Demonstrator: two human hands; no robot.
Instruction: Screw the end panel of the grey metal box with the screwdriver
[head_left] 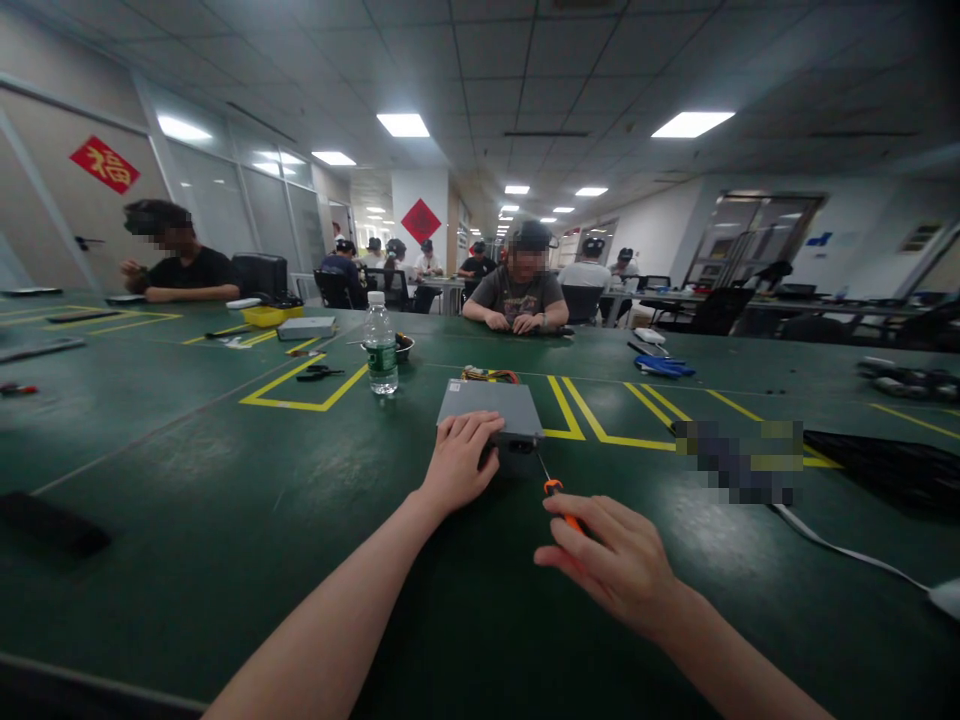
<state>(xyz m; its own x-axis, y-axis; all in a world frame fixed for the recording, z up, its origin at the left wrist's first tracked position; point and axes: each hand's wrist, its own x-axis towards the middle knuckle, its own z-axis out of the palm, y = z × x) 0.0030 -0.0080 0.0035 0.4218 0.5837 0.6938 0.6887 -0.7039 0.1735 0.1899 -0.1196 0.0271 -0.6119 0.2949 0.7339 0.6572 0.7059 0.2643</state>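
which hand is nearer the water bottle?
Left. The left hand rests on the near corner of the grey metal box, just right of and nearer than the water bottle. The right hand holds an orange screwdriver, farther away.

Head-worn camera, single view: looks forward and slightly down across the green table (187,480), own forearms close at 6 o'clock, seated people distant toward 12 o'clock.

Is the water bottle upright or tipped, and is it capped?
Upright: the water bottle stands on the green table, white cap on top.
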